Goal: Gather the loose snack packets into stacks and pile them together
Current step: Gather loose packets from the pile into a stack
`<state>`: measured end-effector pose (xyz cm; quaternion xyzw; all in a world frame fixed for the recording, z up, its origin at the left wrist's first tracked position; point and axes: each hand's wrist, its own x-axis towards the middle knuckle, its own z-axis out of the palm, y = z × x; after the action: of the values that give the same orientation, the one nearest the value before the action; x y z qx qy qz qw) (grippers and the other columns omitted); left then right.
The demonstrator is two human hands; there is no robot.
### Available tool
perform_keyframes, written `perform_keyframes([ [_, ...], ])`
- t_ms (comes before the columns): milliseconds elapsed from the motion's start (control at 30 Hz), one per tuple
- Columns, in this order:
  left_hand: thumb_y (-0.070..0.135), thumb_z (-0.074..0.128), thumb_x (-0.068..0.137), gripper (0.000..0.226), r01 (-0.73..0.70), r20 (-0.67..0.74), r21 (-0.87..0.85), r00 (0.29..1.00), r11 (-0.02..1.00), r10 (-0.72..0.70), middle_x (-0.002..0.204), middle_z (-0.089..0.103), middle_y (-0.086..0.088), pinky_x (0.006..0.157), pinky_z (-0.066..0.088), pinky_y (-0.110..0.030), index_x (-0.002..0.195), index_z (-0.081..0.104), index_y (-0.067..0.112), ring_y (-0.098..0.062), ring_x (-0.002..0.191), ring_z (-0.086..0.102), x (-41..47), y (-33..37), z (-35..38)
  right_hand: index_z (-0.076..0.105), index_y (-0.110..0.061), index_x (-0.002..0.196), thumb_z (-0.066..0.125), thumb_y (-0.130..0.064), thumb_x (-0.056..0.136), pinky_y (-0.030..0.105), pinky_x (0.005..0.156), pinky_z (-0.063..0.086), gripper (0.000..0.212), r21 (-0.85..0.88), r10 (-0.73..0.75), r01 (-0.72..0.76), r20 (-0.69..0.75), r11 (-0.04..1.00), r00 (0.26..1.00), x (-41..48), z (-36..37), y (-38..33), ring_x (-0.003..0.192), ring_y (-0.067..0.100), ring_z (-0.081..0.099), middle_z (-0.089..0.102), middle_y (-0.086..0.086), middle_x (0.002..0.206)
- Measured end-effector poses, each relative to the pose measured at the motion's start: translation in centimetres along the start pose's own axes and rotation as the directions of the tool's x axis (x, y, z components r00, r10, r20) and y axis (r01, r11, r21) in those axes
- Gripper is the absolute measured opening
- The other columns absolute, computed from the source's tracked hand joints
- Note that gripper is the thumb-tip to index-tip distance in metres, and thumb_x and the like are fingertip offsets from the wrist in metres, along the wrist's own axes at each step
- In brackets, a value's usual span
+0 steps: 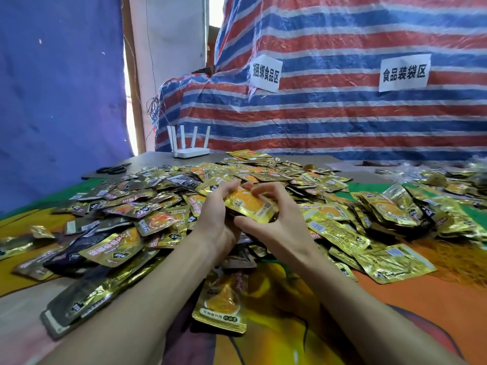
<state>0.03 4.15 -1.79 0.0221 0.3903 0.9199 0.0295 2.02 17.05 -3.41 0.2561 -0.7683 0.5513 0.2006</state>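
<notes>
A small stack of gold snack packets (247,205) with an orange picture on top sits between my two hands above the heap. My left hand (217,217) grips its left edge with curled fingers. On the right side my right hand (274,219) curls round the stack, thumb under its near corner. A wide heap of loose gold and dark packets (147,206) covers the table around and behind both hands. One single packet (224,301) lies flat near me between my forearms.
More packets are piled at the right (395,212). A white router (190,148) with antennas and black scissors (113,169) lie at the table's far left. A striped tarp (342,114) with two paper signs hangs behind. The cloth (395,299) shows at the near right.
</notes>
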Motion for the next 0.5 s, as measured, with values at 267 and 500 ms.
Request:
perform_keyframes([
  [267,0.028,0.068,0.088,0.022,-0.041,0.023,0.281,0.999,0.959,0.035,0.101,0.076,-0.013,0.076,0.058,-0.039,0.091,0.082,0.012,-0.029,0.092,0.074,-0.4,-1.2,-0.5,0.043,-0.029,0.134,0.093,-0.041,0.066,0.029,0.091,0.057,0.085,-0.251,0.044,0.008,0.199,0.968,0.979,0.4,-1.7,-0.4,0.106,0.006,0.063,0.055,-0.018,0.112],
  [500,0.029,0.082,0.071,0.056,-0.122,0.119,0.307,0.989,0.944,0.089,0.105,0.071,-0.022,0.070,0.059,-0.037,0.115,0.069,-0.003,-0.030,0.083,0.069,-1.3,-1.9,0.8,0.051,-0.026,0.123,0.087,-0.033,0.064,0.032,0.066,0.060,0.069,-0.321,0.059,-0.032,0.076,0.947,0.995,0.3,-3.2,-1.1,0.080,0.011,0.068,0.066,-0.009,0.096],
])
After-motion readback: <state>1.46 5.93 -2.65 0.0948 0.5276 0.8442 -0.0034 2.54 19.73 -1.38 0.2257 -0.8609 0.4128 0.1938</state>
